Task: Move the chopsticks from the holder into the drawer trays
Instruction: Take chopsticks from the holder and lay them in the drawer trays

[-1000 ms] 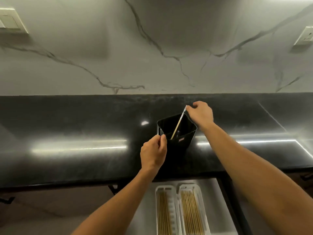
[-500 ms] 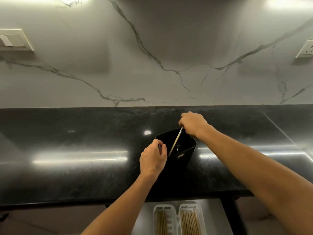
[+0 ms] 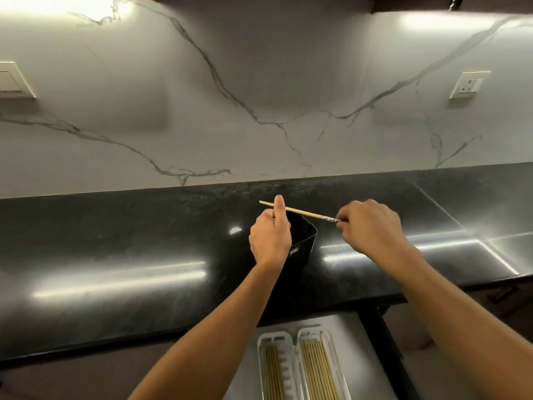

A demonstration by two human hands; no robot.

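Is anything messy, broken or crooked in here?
Nothing looks spilled or broken. The one chopstick lies sideways in the air only because the right hand pinches its end; the left hand holds the black holder. The chopsticks in the drawer trays lie straight.

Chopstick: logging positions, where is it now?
Head view, centre: chopstick nearly level above the black holder, right hand pinching its patterned end, left hand in front of its shaft.

This is a home kitchen. A glossy black tabletop [image 3: 115, 241] meets a veined marble backsplash [image 3: 259, 67] with a wall socket [image 3: 468, 85]; below, a drawer [image 3: 364, 356] holds chopstick trays [image 3: 313, 332].
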